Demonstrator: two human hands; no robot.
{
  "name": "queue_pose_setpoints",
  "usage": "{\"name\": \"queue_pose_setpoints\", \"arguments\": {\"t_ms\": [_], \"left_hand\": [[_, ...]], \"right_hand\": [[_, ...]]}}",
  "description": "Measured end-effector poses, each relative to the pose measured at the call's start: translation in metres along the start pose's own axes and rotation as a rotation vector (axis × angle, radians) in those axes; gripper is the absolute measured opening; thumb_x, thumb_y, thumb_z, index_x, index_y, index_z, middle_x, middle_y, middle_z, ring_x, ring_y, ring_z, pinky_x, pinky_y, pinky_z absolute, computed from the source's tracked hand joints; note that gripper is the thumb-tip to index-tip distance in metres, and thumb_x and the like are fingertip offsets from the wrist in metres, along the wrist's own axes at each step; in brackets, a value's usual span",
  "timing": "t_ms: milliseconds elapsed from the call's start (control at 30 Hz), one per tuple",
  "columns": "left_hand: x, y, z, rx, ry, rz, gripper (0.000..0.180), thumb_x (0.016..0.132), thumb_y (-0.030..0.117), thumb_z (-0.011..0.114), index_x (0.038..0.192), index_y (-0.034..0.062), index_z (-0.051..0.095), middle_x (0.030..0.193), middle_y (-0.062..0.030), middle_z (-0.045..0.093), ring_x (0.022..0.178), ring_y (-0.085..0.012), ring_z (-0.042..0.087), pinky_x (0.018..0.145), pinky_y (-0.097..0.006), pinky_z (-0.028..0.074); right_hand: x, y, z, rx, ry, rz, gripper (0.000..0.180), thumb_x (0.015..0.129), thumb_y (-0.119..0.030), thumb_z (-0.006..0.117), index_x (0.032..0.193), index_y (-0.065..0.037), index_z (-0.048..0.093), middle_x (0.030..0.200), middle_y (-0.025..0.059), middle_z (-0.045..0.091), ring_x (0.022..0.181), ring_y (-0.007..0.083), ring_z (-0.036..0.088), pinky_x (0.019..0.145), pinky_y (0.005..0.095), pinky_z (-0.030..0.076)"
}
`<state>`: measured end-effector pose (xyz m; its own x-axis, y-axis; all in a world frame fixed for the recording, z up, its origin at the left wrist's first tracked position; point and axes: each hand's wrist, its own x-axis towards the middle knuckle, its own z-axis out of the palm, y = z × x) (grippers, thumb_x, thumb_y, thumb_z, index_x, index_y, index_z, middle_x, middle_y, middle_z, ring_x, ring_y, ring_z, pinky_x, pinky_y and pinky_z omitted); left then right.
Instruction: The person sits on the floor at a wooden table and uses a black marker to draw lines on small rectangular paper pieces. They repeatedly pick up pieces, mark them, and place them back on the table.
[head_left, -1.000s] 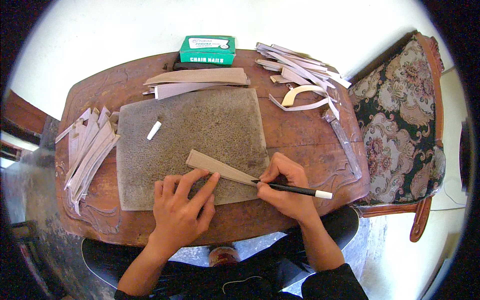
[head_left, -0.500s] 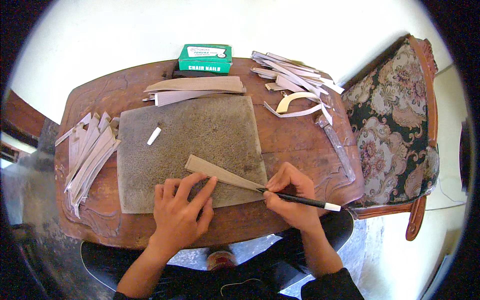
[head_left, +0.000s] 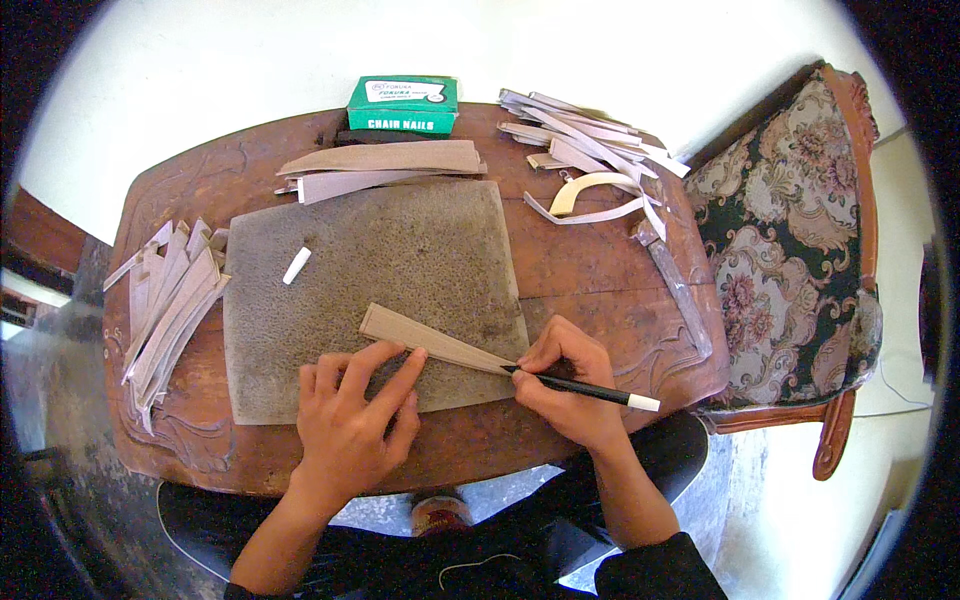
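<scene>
Right hand (head_left: 568,382) grips a black pen (head_left: 590,388) with a white end, its tip at the narrow end of a tapered beige strip (head_left: 435,335); the left hand (head_left: 350,420) is spread and grasps nothing, fingertips pressing on the strip's near side. That strip lies slanted across a speckled grey mat (head_left: 350,235), close to the middle of the near edge of the counter (head_left: 590,285). For a clean mark, I judge the left fingers should press steadily and keep off the pen's path, since the narrow end could pivot under the tip; a light stroke should suit it best. Nothing loose blocks the pen; the white cap (head_left: 296,265) sits apart, toward the counter's left. More strips (head_left: 175,310) are heaped along the left edge, and a stack (head_left: 390,157) lies before a green box (head_left: 402,108) at the far edge. Loose offcuts (head_left: 575,135) crowd the far right corner, with a worn hammer-like tool (head_left: 680,295) along the right edge, beyond the writing hand.
</scene>
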<state>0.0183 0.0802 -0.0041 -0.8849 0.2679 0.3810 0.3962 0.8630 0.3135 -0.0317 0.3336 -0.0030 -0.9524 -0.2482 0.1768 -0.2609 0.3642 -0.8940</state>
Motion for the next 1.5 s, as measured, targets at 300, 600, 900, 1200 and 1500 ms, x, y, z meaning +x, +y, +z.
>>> {"name": "queue_pose_setpoints", "arguments": {"t_ms": [300,600,900,1200,1500], "left_hand": [[0.000,0.000,0.000,-0.006,-0.004,-0.004,0.045,0.080,0.017,0.073,0.125,0.0172,0.074,0.123,-0.0019,0.064,0.098,-0.0259,0.056,0.083,-0.042,0.041],[0.000,0.001,-0.001,-0.001,-0.038,-0.014,0.046,0.082,0.017,0.070,0.127,0.0174,0.073,0.125,-0.0049,0.063,0.102,-0.0289,0.055,0.087,-0.044,0.043],[-0.001,-0.001,0.001,0.012,-0.003,0.005,0.046,0.080,0.017,0.072,0.126,0.0189,0.073,0.124,-0.0029,0.064,0.100,-0.0277,0.056,0.085,-0.043,0.043],[-0.001,-0.002,0.002,-0.006,0.064,0.023,0.044,0.081,0.018,0.072,0.125,0.0194,0.073,0.123,0.0008,0.064,0.098,-0.0242,0.056,0.083,-0.041,0.042],[-0.002,-0.014,-0.018,-0.456,0.090,-0.146,0.037,0.089,0.007,0.068,0.126,0.0100,0.071,0.126,-0.0129,0.062,0.110,-0.0327,0.059,0.096,-0.042,0.047]], "right_hand": [[0.002,-0.005,0.002,0.000,0.009,0.021,0.022,0.072,-0.005,0.077,0.074,-0.002,0.055,0.074,0.0078,0.054,0.066,0.0196,0.057,0.060,0.0316,0.045],[0.003,-0.006,0.002,-0.021,0.008,-0.002,0.022,0.073,-0.005,0.077,0.075,-0.002,0.055,0.074,0.0078,0.055,0.067,0.0188,0.057,0.060,0.0318,0.045],[0.002,-0.007,-0.011,0.270,0.011,0.159,0.019,0.083,-0.008,0.075,0.083,-0.006,0.055,0.076,0.0017,0.057,0.070,0.0109,0.058,0.062,0.0275,0.048],[0.006,-0.051,-0.044,0.196,-0.003,0.295,0.016,0.100,-0.018,0.069,0.090,-0.008,0.061,0.075,-0.0023,0.062,0.066,0.0084,0.058,0.060,0.0257,0.047],[0.025,-0.103,-0.027,-0.244,-0.336,0.049,0.023,0.093,-0.020,0.073,0.103,0.000,0.066,0.090,0.0157,0.070,0.085,0.0264,0.068,0.074,0.0379,0.054]]}}
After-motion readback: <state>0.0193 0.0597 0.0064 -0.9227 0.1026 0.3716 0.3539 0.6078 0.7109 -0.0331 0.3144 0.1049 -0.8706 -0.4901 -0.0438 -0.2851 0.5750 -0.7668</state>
